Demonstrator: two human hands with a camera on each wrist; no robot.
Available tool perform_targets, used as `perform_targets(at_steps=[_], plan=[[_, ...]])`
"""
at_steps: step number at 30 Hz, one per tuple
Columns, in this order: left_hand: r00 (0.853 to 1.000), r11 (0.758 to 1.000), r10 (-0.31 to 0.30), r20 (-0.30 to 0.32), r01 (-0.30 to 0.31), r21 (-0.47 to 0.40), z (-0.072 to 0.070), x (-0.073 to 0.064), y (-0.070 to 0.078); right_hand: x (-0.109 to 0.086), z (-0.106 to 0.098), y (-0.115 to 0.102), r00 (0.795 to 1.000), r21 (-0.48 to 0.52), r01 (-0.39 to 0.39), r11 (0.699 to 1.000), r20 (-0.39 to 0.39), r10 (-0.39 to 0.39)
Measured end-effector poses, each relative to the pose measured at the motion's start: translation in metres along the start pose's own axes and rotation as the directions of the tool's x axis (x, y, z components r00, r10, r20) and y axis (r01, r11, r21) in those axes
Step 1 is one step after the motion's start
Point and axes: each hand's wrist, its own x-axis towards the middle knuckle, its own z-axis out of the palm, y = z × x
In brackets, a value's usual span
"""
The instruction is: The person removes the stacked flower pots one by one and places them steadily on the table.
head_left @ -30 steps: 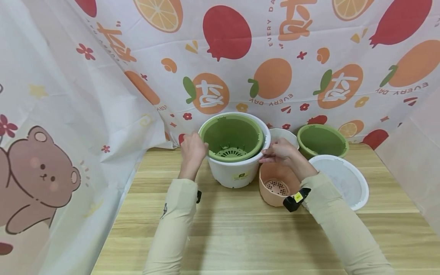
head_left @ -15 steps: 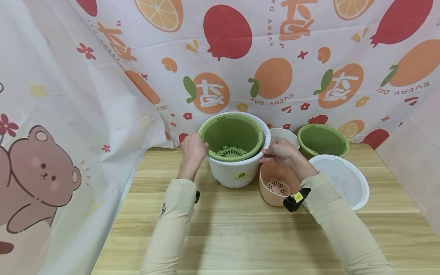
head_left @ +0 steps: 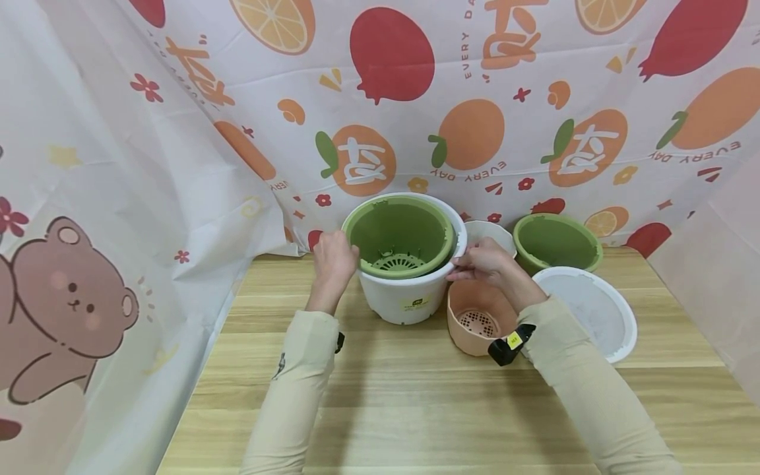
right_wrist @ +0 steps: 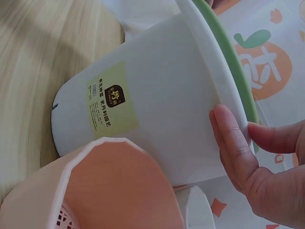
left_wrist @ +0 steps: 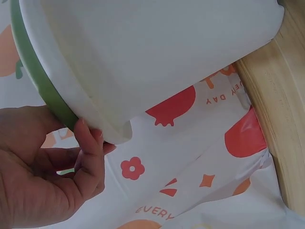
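A green flower pot (head_left: 399,231) sits nested inside a larger white flower pot (head_left: 394,297), which stands on the table and bears a yellow label (right_wrist: 113,98). My left hand (head_left: 334,264) pinches the rim on the left side; in the left wrist view its thumb is at the green rim and its fingers curl under the white one. On the opposite side my right hand (head_left: 488,262) pinches the rim, thumb by the green edge and fingers against the white outer wall. A pink-orange pot (head_left: 479,320) with a perforated bottom stands beside the white pot, below my right hand.
Behind the right hand is a small white pot (head_left: 491,233), partly hidden. Another green pot (head_left: 558,243) stands at the back right, with a white round pot or tray (head_left: 590,313) in front. A printed cloth (head_left: 410,152) hangs just behind the pots.
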Motion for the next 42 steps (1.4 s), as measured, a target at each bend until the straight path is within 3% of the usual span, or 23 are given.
perform_targets(at_steps=[10,18,28,42], plan=[[0.998,0.998,0.009,-0.063,-0.013,-0.064,-0.0005,-0.0007,-0.0032,0.0035,0.0000,0.0021,1.000,0.012,0.011,1.000,0.019,-0.011],[0.998,0.995,-0.005,-0.056,0.000,-0.095,-0.0028,0.0007,-0.0037,0.0054,-0.0012,0.0025,1.000,0.025,0.014,1.000,0.022,-0.014],[0.998,0.991,-0.055,0.027,0.058,-0.119,-0.0032,0.0030,-0.0047,0.0051,-0.0019,0.0026,1.000,0.025,0.005,1.000,0.010,-0.005],[0.985,0.982,-0.116,0.128,0.133,-0.133,-0.0040,0.0073,-0.0054,0.0038,-0.0014,0.0032,1.000,0.021,0.009,1.000,0.010,-0.009]])
